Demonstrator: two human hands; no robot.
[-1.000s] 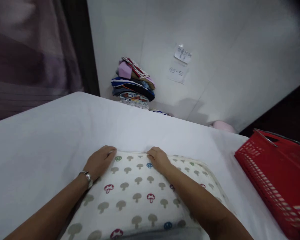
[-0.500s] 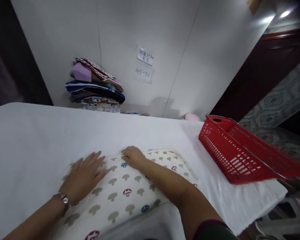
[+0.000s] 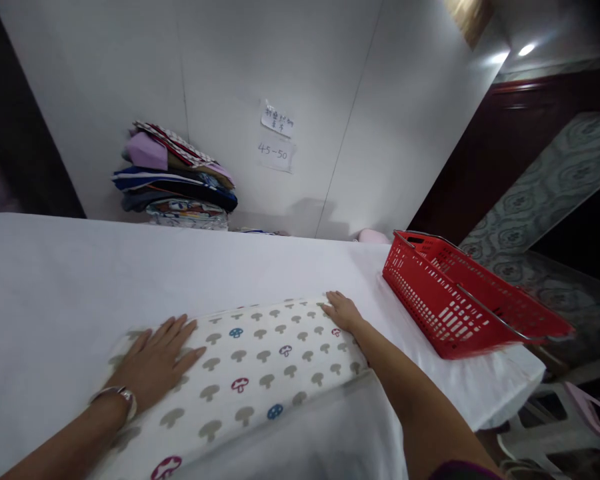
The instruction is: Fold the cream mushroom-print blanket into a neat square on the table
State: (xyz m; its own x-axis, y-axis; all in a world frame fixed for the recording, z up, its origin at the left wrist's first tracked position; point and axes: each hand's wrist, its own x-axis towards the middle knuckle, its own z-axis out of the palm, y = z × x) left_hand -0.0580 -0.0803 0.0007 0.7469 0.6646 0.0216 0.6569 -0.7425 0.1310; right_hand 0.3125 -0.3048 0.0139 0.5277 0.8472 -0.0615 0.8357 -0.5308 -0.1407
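A white cloth printed with grey, red and blue mushrooms (image 3: 260, 360) lies folded at the near edge of the table. On its left part rests my left hand (image 3: 155, 363), palm down with the fingers spread; a silver bracelet or watch is on that wrist. My right hand (image 3: 343, 311) lies flat on the cloth's far right corner, fingers stretched out. Neither hand grips anything. The near end of the cloth runs out of view at the bottom left.
A red plastic basket (image 3: 440, 300) with metal handles stands on the white-covered table (image 3: 60, 287) at the right. Folded clothes (image 3: 180, 177) are stacked against the wall, under paper notes (image 3: 276, 152). Beyond the right edge is a light plastic stool (image 3: 545, 427).
My right hand has slid rightward across the cloth to its far right corner. The left hand stays on the left part. The cloth looks flatter, and the whole view has shifted slightly.
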